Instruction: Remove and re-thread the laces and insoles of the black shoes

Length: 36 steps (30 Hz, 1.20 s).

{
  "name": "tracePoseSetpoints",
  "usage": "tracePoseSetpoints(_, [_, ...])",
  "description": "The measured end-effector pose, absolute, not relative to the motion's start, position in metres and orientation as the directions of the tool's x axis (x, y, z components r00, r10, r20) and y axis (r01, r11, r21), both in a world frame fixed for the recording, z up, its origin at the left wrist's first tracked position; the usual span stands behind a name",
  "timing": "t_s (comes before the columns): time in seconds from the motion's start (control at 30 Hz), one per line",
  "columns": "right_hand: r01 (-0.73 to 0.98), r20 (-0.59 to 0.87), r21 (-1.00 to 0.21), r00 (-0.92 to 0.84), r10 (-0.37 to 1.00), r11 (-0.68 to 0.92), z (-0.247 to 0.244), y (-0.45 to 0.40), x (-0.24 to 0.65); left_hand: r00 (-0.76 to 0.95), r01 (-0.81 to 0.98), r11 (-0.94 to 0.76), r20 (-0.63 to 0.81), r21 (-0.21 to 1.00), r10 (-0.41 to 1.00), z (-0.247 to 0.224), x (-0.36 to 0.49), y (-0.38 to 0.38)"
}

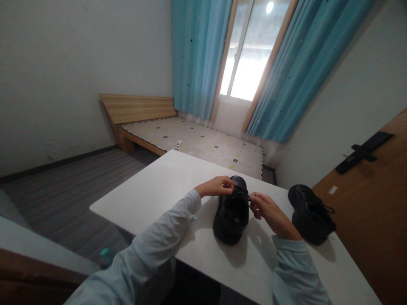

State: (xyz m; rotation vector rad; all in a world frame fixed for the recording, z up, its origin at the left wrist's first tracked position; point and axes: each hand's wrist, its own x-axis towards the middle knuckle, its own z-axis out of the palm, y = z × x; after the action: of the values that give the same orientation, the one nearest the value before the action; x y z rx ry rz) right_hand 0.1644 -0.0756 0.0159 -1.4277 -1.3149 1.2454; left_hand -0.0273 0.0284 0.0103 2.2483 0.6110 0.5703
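Observation:
A black lace-up shoe (231,220) stands on the white table (152,186), its toe pointing away from me and its opening facing me. At the left side of its lacing, my left hand (218,186) is closed in a pinch on the black shoelace (240,192). On the other side, my right hand (263,207) also pinches the lace, and a dark end hangs below its fingers. The exact grip of the left fingertips is partly hidden. A second black shoe (311,216) sits upright to the right, with a lace loop sticking out.
Beyond the table stands a bed (203,144) with a small white remote-like object (179,143) on it. A wooden door (365,203) with a black handle is close on the right. Something with a teal top (104,254) is on the floor at lower left.

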Motion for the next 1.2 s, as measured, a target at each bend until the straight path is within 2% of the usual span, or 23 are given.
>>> tracePoseSetpoints(0.13, [0.333, -0.080, -0.941, -0.033, 0.996, -0.064, 0.015, -0.075, 0.164, 0.793, 0.223, -0.641, 0.246, 0.735, 0.557, 0.012, -0.028, 0.026])
tracePoseSetpoints(0.3, [0.546, 0.156, -0.822, -0.057, 0.986, 0.162, 0.013, -0.072, 0.162, 0.796, 0.189, -0.672, 0.290, 0.716, 0.532, 0.010, -0.027, 0.028])
tracePoseSetpoints(0.37, [0.569, 0.181, -0.801, -0.066, 0.981, 0.186, 0.013, -0.071, 0.162, 0.798, 0.189, -0.685, 0.297, 0.704, 0.525, 0.009, -0.027, 0.029])
tracePoseSetpoints(0.67, [0.376, -0.012, -0.927, -0.061, 0.998, 0.012, 0.019, -0.076, 0.168, 0.841, 0.200, -0.695, 0.244, 0.691, 0.484, 0.009, -0.033, 0.036])
tracePoseSetpoints(1.2, [0.340, -0.077, -0.940, -0.165, 0.983, -0.017, 0.012, -0.076, 0.182, 0.915, 0.172, -0.631, 0.115, 0.756, 0.387, 0.005, -0.045, 0.047])
